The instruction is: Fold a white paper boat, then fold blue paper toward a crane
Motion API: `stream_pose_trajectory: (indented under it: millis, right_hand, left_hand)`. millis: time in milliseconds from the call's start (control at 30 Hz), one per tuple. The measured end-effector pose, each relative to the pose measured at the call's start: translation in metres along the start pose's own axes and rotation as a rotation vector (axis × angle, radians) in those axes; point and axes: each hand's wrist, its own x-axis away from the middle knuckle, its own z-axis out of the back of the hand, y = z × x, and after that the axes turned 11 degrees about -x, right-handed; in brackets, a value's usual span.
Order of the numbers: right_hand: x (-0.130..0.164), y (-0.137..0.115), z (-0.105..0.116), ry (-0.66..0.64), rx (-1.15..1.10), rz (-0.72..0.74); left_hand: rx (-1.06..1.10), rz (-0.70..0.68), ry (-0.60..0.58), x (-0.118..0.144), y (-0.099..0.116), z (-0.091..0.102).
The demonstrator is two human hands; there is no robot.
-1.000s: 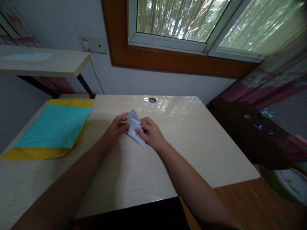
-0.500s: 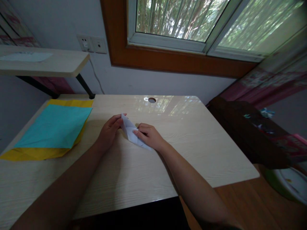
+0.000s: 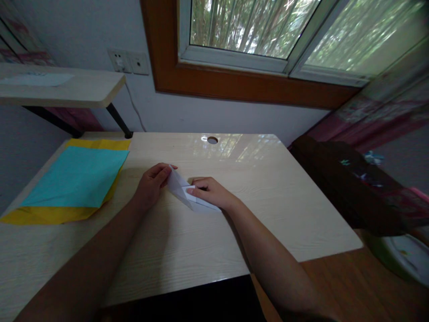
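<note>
A folded sheet of white paper is held between my two hands, tilted above the middle of the desk. My left hand pinches its far left corner, thumb on the near side. Closed on the paper's right part is my right hand, thumb pressed on top and fingers curled behind it. Creases and overlapping layers show on the paper, and one point sticks out under my right wrist. The fingertips behind the paper are hidden.
Turquoise paper lies over yellow paper on the desk's left side. A raised shelf on black legs stands behind them. The pale desk has a round cable hole near the wall. A window is above.
The white paper has shifted slightly toward me and turned, so more of its lower layer shows. Both hands have moved a little nearer, still holding it.
</note>
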Motion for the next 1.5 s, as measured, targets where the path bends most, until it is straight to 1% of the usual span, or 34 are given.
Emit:
stream_pose_trajectory:
  millis: [133,200,267,433,500,600,667,733,867,967,1100,1267,1433,1500]
  right_hand:
    - [0.001,0.0,0.001,-0.018,-0.042,-0.033]
    - [0.001,0.003,0.001,0.01,-0.077,-0.047]
    - [0.0,0.005,0.002,0.07,-0.132,-0.069]
    - [-0.003,0.012,0.007,0.274,-0.288,-0.071]
    - [-0.006,0.016,0.01,0.397,-0.369,-0.039]
    - [-0.009,0.023,0.016,0.618,-0.468,-0.002]
    - [-0.01,0.026,0.019,0.723,-0.481,0.009]
    - [-0.011,0.026,0.019,0.779,-0.462,0.022]
    - [-0.013,0.025,0.018,0.802,-0.436,0.031]
    - [-0.014,0.027,0.018,0.818,-0.44,0.059]
    - [-0.016,0.03,0.018,0.812,-0.444,0.096]
    - [-0.015,0.031,0.017,0.827,-0.375,0.09]
    - [-0.014,0.031,0.018,0.834,-0.324,0.069]
    - [-0.013,0.032,0.018,0.835,-0.309,0.056]
  left_hand:
    - [0.016,0.033,0.012,0.002,0.005,-0.001]
    - [0.035,0.019,0.038,0.001,0.006,-0.001]
    - [0.05,-0.009,0.077,-0.002,0.006,0.0]
    - [0.088,-0.055,0.237,-0.007,0.006,0.007]
    - [0.115,-0.086,0.301,-0.009,0.006,0.009]
    - [0.11,-0.119,0.382,-0.011,0.005,0.011]
    - [0.095,-0.136,0.42,-0.012,0.004,0.012]
    - [0.09,-0.158,0.432,-0.013,0.003,0.011]
    - [0.086,-0.157,0.408,-0.014,0.001,0.01]
    - [0.089,-0.12,0.388,-0.014,0.001,0.01]
    - [0.097,-0.074,0.328,-0.013,0.001,0.008]
    - [0.111,-0.034,0.3,-0.014,-0.002,0.008]
    - [0.11,0.008,0.237,-0.015,-0.003,0.008]
    - [0.099,0.014,0.233,-0.014,-0.003,0.007]
